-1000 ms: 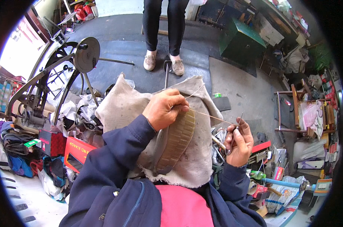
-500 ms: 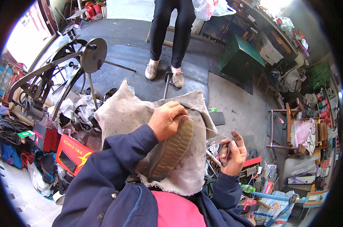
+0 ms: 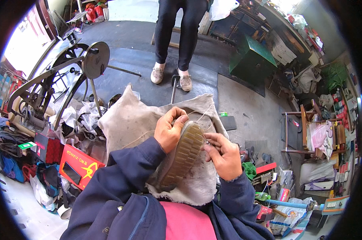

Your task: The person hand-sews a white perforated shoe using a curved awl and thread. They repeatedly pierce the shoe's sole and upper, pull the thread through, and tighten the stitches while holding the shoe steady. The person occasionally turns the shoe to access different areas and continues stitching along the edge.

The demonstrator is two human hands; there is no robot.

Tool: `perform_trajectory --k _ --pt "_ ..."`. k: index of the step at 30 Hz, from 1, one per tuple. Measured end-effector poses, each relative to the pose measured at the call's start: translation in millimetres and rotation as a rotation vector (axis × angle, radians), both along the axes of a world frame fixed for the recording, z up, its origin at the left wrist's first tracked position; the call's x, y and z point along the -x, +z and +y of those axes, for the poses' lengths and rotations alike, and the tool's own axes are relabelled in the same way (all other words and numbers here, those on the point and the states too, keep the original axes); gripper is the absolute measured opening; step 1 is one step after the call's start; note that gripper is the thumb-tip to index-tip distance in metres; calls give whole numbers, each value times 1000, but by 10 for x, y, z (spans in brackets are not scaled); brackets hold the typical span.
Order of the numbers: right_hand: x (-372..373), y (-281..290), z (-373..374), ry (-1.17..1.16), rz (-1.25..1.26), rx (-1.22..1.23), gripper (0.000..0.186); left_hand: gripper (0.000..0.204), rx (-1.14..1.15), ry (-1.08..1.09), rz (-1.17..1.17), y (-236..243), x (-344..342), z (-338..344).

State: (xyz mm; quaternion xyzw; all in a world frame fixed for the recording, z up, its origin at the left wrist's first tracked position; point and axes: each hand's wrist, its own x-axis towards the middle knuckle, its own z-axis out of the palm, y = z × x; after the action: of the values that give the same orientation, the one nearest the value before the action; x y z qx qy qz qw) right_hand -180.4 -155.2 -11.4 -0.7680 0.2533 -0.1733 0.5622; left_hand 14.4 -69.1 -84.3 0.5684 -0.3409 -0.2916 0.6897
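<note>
Shoe (image 3: 184,154), sole upward, ridged tan tread showing; lies on a grey cloth (image 3: 125,120) spread over the person's lap, toe end pointing away from the body. Left hand (image 3: 169,130): clenched on the shoe's left edge near the toe, thumb on top. Right hand (image 3: 225,156): against the shoe's right edge, fingers pinched together on something too small to make out. Pale thread (image 3: 201,116): runs from the toe end up across the cloth. Step in hand, by judgement: hand-stitching the sole to the upper along the right edge. Next move likely calls for a steady hold from the left hand while the right draws the stitch tight without slackening the thread.

Left of the shoe: red box (image 3: 79,168) among bags and clutter. Beyond the shoe: black wheeled machine (image 3: 65,76). Farther beyond: a standing person's feet (image 3: 171,78) on dark flooring, green cabinet (image 3: 251,60) to their right.
</note>
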Motion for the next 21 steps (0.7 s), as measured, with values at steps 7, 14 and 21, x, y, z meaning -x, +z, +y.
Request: perform_trajectory --k 7,14,21 --pt "-253 -194 -149 -63 137 270 17 9 9 -1 -1 45 38 24" --pt "-161 -11 -251 64 -795 -595 25 9 27 1 0 -10 23 -17" --pt "-262 85 -206 -358 -352 -94 20 10 22 6 26 -6 45 -31"
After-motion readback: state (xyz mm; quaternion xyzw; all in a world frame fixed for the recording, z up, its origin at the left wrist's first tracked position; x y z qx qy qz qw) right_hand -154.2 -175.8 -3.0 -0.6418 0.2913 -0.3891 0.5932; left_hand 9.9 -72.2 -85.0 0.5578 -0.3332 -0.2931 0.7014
